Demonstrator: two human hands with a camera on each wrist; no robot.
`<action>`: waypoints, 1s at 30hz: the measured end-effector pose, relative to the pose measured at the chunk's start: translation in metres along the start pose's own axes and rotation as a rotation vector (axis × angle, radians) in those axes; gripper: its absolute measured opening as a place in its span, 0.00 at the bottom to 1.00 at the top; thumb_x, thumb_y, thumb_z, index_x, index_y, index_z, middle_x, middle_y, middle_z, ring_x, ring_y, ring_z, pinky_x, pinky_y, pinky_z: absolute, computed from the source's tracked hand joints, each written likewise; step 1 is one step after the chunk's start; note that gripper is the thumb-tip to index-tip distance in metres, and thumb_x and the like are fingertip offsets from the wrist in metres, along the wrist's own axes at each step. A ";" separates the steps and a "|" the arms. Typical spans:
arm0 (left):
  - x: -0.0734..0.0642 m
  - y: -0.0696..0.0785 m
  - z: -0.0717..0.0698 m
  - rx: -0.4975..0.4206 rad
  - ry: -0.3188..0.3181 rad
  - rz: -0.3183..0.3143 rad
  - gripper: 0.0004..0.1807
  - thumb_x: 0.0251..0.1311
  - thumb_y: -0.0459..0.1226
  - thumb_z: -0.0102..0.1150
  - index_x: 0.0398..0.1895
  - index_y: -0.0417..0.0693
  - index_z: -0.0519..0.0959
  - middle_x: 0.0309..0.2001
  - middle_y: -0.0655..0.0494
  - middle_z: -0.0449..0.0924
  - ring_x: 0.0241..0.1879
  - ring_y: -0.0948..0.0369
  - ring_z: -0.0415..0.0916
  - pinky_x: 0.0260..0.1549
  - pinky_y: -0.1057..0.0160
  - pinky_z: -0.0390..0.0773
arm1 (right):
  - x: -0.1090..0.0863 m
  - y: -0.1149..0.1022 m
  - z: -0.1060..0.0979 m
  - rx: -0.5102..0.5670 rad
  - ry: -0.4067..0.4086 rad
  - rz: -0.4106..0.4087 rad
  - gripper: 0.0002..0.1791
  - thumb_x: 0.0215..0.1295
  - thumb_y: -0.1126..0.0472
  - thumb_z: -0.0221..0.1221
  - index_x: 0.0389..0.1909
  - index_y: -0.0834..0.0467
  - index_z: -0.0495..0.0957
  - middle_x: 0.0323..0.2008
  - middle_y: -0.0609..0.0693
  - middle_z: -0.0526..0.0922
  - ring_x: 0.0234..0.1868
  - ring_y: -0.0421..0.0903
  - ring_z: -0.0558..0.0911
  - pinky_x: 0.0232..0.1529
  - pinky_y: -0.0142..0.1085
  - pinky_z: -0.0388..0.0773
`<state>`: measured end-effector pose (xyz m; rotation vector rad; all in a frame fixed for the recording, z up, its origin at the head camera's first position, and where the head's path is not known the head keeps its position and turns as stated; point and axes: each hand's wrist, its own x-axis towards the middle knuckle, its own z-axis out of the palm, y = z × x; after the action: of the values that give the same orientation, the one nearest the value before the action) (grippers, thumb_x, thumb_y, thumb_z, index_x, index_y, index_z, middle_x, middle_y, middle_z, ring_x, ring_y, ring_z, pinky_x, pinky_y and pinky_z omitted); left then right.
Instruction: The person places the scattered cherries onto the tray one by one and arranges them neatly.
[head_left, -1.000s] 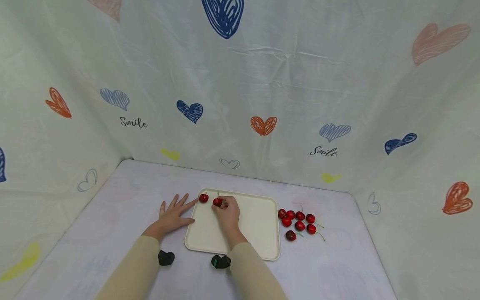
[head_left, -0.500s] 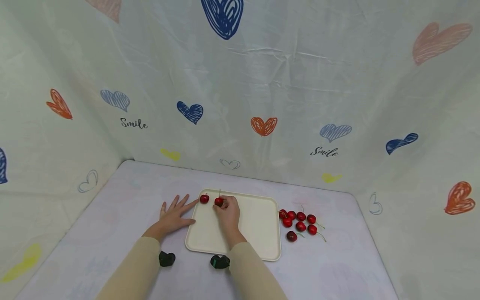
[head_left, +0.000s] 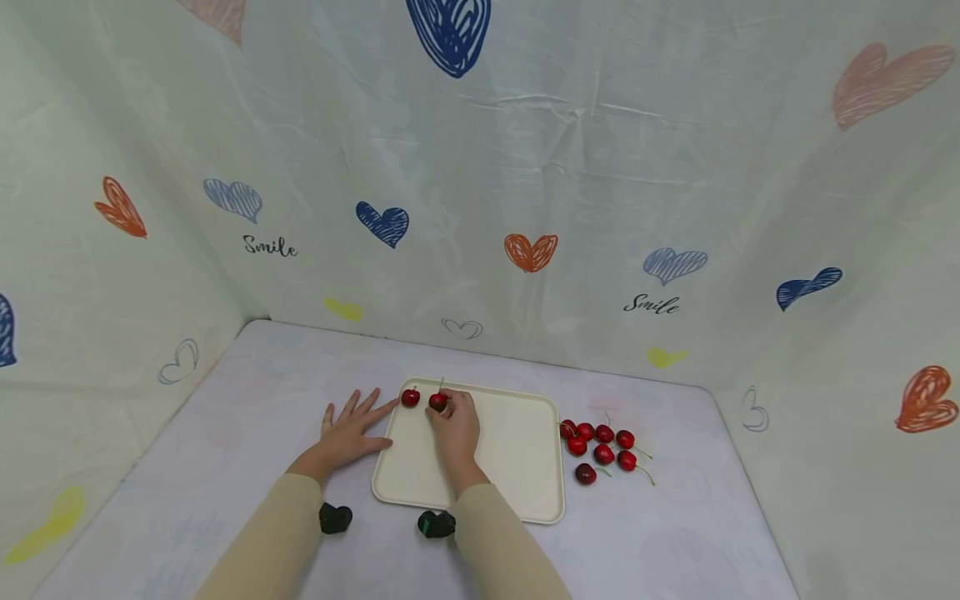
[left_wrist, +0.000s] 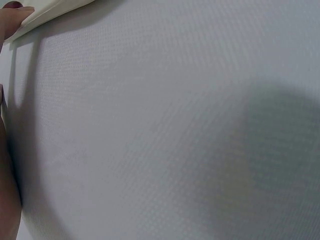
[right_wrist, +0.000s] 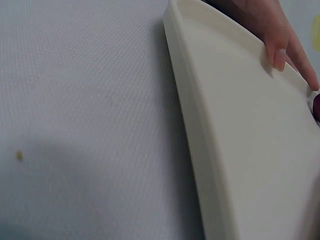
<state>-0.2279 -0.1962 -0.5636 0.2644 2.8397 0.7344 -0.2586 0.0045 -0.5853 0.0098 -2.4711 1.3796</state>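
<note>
In the head view my right hand (head_left: 456,429) pinches a red cherry (head_left: 438,402) by its side, over the far left part of a cream tray (head_left: 510,450). The cherry's stem points up. Just left of it, another cherry (head_left: 410,397) sits in the tray's far left corner. My left hand (head_left: 347,436) lies with fingers spread beside the tray, thumb and index finger touching its left rim. The right wrist view shows the left hand (right_wrist: 272,30) on the tray's edge, with its thumb on the rim. My right hand is out of that view.
Several cherries (head_left: 603,454), some with green stems, lie on the white table (head_left: 660,525) right of the tray. Two dark objects (head_left: 335,518) show by the sleeves near the wrists. A heart-printed curtain (head_left: 480,167) stands behind the table.
The pinched cherry has shifted very slightly, and its stem now leans a little to the right. Both hands stay nearly in place; the whole view has drifted slightly.
</note>
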 end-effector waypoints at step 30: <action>0.000 0.001 0.000 0.010 -0.007 -0.014 0.40 0.57 0.53 0.62 0.73 0.56 0.64 0.76 0.41 0.47 0.74 0.37 0.32 0.62 0.29 0.26 | -0.002 -0.001 0.003 -0.059 0.014 0.000 0.21 0.48 0.62 0.74 0.45 0.56 0.83 0.32 0.43 0.74 0.24 0.33 0.69 0.25 0.28 0.69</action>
<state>-0.2281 -0.1957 -0.5631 0.2486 2.8362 0.7149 -0.2576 0.0015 -0.5859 -0.0127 -2.4989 1.3011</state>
